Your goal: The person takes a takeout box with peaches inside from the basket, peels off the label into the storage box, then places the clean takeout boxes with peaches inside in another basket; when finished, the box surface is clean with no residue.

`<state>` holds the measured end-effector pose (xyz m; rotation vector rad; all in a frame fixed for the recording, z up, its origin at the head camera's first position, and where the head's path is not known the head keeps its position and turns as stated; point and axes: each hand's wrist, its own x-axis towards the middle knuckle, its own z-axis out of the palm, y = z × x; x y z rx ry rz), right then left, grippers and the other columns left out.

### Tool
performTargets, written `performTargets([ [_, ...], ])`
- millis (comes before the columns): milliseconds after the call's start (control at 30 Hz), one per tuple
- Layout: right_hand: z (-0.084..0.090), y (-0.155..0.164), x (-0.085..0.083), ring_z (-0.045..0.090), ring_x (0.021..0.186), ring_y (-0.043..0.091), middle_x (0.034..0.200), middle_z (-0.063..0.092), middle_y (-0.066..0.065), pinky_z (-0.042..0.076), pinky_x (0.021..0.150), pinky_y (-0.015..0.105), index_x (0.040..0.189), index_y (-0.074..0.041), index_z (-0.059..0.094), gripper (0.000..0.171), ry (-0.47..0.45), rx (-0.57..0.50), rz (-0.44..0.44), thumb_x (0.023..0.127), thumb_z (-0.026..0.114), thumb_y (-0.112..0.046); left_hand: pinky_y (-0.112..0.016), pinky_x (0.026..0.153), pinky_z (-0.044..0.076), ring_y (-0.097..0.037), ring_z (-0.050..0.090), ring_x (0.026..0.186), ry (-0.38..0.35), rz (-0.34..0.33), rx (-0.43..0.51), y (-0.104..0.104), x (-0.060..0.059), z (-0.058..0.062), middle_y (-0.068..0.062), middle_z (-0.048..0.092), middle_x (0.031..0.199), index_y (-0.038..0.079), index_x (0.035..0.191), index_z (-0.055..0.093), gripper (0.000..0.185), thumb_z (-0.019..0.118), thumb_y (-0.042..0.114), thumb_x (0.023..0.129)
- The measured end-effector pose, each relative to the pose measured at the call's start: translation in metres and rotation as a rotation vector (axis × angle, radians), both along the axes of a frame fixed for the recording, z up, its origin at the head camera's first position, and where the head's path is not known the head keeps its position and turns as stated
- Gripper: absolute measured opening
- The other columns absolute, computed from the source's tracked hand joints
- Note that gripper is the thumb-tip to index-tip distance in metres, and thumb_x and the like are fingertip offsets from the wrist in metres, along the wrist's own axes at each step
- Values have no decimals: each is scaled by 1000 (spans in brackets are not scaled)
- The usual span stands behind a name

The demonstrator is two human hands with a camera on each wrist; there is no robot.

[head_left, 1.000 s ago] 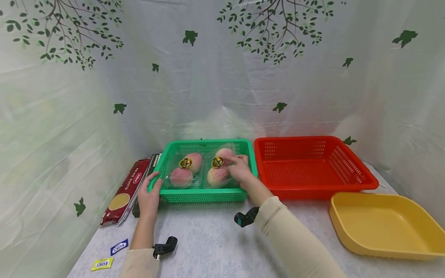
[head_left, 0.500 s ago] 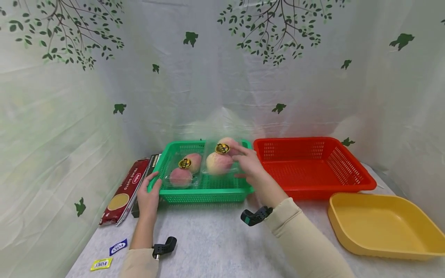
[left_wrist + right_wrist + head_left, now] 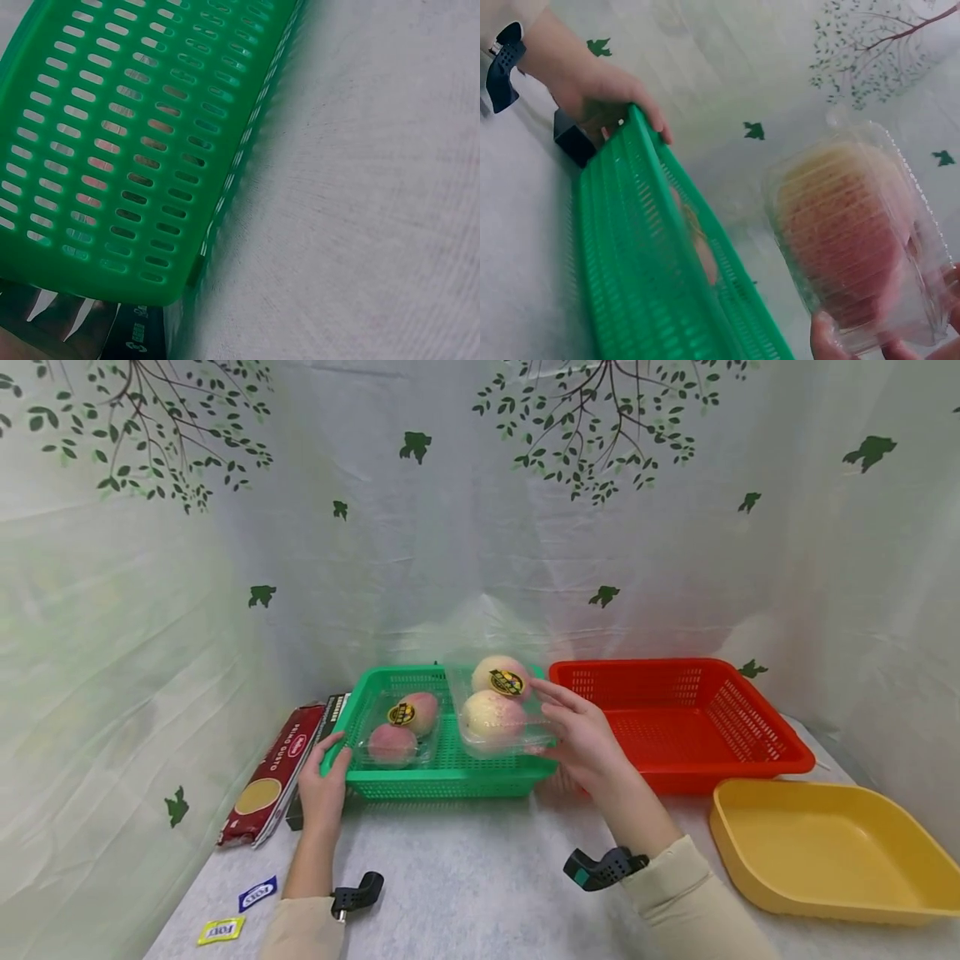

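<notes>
Right hand (image 3: 592, 745) is gripping a clear box of two peaches (image 3: 497, 710) by its right side, fingers curled round the edge. It is holding the box in the air above the right part of the green basket (image 3: 442, 777), clear of the basket floor. The box's long axis is running away from the person toward the curtain, far end tipped up slightly; the sticker (image 3: 506, 682) on the far peach is facing up.

Left hand (image 3: 324, 787) is gripping the basket's near left corner, thumb over the rim. A second box of peaches (image 3: 399, 728) is lying inside the basket's left half, its long axis also running front to back.

Outward: the red basket (image 3: 750, 752) is sitting just right of the green one, the yellow tray (image 3: 832, 893) nearer and further right. A pasta packet (image 3: 270, 772) is lying left of the green basket, and two small sachets (image 3: 240, 910) are on the tabletop (image 3: 465, 877) near the left forearm.

Right wrist view is showing the held box from below, ribbed plastic under the fruit, fingertips (image 3: 826, 336) on its lower edge; the head view is not showing that underside. Left wrist view is showing only the basket's slotted wall (image 3: 112, 150) and tabletop, no fingers.
</notes>
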<state>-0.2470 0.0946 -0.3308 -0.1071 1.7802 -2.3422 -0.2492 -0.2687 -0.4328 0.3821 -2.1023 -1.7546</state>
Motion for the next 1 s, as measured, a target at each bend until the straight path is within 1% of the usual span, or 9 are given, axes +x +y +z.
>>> performTargets([
  [67,-2,9,6,50,117,23,144,48,4,58,87,39,148,-18,49,43,23,-7,16,105,47,-16,-59,118,29,-27,32,144,-4,1,-2,0,-1,-1,-2,39,160,24,143,53,43,54,37,102],
  [133,-4,20,12,51,117,22,146,47,7,57,88,35,148,-18,48,44,37,-10,33,105,48,-16,-59,118,29,-27,33,144,-10,4,-2,0,-2,-2,-1,39,159,25,143,53,42,55,37,102],
  [167,-5,26,15,51,121,22,152,44,7,57,90,34,149,-18,47,44,43,-10,44,105,48,-17,-59,118,29,-27,33,143,-12,3,-2,0,-3,-3,-1,39,159,26,143,53,42,55,36,102],
  [267,-9,42,23,45,132,22,155,43,5,57,93,33,146,-20,51,43,60,1,51,104,51,-19,-60,118,29,-27,32,144,-17,-1,-5,1,-3,-2,-2,37,160,26,143,53,43,54,38,102],
  [467,-21,70,35,40,137,24,146,50,-6,55,97,35,141,-21,56,40,127,111,48,102,56,-28,-57,117,32,-28,34,141,-22,-2,-2,1,-2,0,-2,37,160,27,144,51,44,53,39,102],
  [600,-29,87,42,47,133,21,138,57,-12,55,96,38,135,-24,62,34,184,192,56,102,56,-30,-57,117,33,-28,34,140,-27,-2,0,0,0,1,-3,37,160,28,145,51,44,52,40,103],
  [700,-35,98,44,54,125,15,130,65,-14,56,95,37,129,-23,67,29,226,188,103,103,54,-24,-57,117,33,-27,34,141,-29,6,-5,0,1,1,-2,38,160,27,144,51,43,53,39,102],
  [833,-42,107,46,60,117,10,122,71,-12,55,95,32,124,-19,71,29,298,172,196,104,50,-13,-59,118,30,-27,34,143,-24,13,-5,0,1,2,-2,39,159,26,144,52,43,53,37,102],
  [1000,-55,115,48,63,114,10,124,71,-8,57,91,31,126,-13,69,35,414,190,338,103,45,-3,-60,118,29,-28,32,144,-18,8,1,1,0,1,-2,37,160,25,144,52,43,53,37,102],
])
